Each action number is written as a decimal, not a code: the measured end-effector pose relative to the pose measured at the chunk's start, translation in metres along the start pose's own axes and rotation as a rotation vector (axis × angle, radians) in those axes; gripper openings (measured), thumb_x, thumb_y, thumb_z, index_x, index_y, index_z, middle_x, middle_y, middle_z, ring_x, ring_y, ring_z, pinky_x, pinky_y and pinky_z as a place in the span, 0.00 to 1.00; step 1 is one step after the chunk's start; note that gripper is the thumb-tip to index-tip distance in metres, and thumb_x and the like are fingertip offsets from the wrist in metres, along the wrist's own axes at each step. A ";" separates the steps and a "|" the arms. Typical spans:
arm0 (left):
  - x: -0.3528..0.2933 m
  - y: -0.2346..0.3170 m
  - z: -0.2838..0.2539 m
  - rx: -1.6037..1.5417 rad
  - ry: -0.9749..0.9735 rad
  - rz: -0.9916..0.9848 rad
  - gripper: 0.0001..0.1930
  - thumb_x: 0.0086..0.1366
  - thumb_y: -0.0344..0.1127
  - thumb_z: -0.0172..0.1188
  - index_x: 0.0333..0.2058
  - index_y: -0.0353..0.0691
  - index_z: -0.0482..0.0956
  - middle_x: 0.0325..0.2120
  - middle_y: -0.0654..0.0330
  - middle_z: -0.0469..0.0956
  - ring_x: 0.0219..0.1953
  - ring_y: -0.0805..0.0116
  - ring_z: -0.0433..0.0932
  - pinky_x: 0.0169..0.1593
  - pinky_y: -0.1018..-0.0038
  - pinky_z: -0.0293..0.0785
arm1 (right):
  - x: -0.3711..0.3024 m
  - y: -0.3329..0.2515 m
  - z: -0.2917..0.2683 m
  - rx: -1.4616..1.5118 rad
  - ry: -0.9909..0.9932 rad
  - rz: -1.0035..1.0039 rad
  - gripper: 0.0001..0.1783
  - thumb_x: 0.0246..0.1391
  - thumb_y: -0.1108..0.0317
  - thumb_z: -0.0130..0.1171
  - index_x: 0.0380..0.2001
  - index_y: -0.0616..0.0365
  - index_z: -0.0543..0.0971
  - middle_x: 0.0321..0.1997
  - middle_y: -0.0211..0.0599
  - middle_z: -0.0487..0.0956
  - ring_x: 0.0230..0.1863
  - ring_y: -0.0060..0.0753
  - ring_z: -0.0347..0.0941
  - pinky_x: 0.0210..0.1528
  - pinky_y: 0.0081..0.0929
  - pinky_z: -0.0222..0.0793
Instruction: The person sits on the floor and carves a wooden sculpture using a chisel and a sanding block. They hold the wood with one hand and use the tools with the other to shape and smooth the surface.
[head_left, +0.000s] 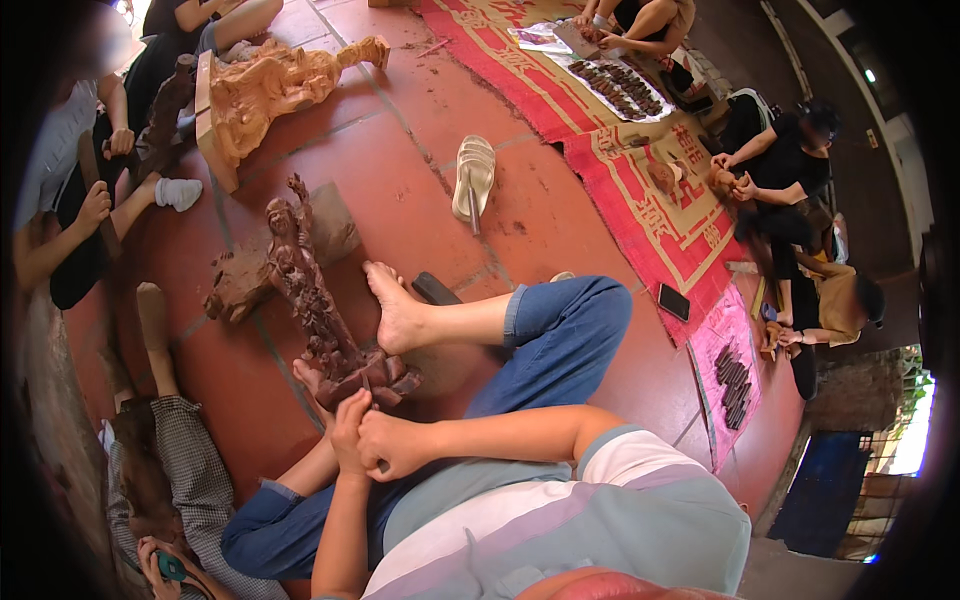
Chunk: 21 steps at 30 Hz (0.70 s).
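In the head view, a dark carved wooden figurine (pixel 312 295) lay slantwise before the seated person, its base between the two bare feet (pixel 393 312). The right hand (pixel 395 445) was curled into a fist around a slender tool (a dark butt end showed beneath the fist). The left hand (pixel 349 425) pressed against it, its fingers bent and held together near the base; from where I stood, I could not tell what their tips pinched. Behind the figurine sat a rough wooden block (pixel 335 225). A pale sandal (pixel 474 165) stood farther off on the red tile floor (pixel 530 240), well apart from a larger light-wood carving (pixel 275 95). At the right, a black phone (pixel 674 302) rested on a red-and-yellow mat (pixel 610 165).
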<state>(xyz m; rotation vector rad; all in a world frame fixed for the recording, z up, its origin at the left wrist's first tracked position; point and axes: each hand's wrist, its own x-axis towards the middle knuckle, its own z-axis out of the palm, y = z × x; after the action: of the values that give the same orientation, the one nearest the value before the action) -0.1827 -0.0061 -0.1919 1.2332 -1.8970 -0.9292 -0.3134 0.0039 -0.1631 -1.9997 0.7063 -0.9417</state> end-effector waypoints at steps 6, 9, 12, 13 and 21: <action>0.005 0.011 -0.003 0.062 0.018 0.008 0.12 0.54 0.25 0.61 0.39 0.37 0.80 0.37 0.53 0.79 0.39 0.57 0.80 0.42 0.70 0.76 | 0.005 -0.006 0.000 0.048 0.009 0.067 0.08 0.32 0.69 0.61 0.09 0.55 0.74 0.14 0.38 0.72 0.20 0.44 0.67 0.30 0.38 0.60; -0.006 -0.005 0.000 0.047 -0.049 0.022 0.12 0.54 0.26 0.62 0.38 0.37 0.80 0.37 0.54 0.79 0.38 0.57 0.80 0.40 0.71 0.76 | -0.004 -0.004 0.005 0.050 -0.101 0.156 0.08 0.33 0.68 0.61 0.09 0.55 0.74 0.13 0.38 0.72 0.20 0.42 0.67 0.31 0.38 0.59; -0.003 0.005 -0.006 0.042 -0.068 0.027 0.08 0.54 0.28 0.63 0.35 0.37 0.81 0.34 0.56 0.80 0.36 0.58 0.80 0.38 0.70 0.76 | 0.001 -0.011 -0.007 0.151 -0.143 0.219 0.10 0.38 0.67 0.62 0.11 0.58 0.74 0.14 0.38 0.72 0.20 0.39 0.68 0.26 0.34 0.61; 0.001 0.007 -0.008 0.037 -0.084 0.018 0.08 0.54 0.29 0.63 0.34 0.38 0.81 0.33 0.56 0.80 0.36 0.58 0.80 0.38 0.71 0.76 | 0.008 -0.017 -0.015 0.203 -0.138 0.279 0.11 0.39 0.67 0.62 0.11 0.58 0.75 0.14 0.38 0.72 0.20 0.38 0.69 0.25 0.33 0.61; 0.030 0.027 -0.022 0.093 -0.005 0.123 0.11 0.49 0.33 0.60 0.33 0.38 0.82 0.32 0.56 0.80 0.36 0.57 0.80 0.40 0.67 0.76 | 0.028 -0.022 -0.055 0.329 0.031 0.247 0.19 0.44 0.65 0.64 0.12 0.59 0.66 0.15 0.37 0.67 0.19 0.35 0.62 0.24 0.30 0.57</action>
<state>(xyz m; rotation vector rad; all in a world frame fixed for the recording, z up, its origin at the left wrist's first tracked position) -0.1865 -0.0303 -0.1532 1.1536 -2.0156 -0.7885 -0.3386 -0.0287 -0.1122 -1.5747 0.7436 -0.8788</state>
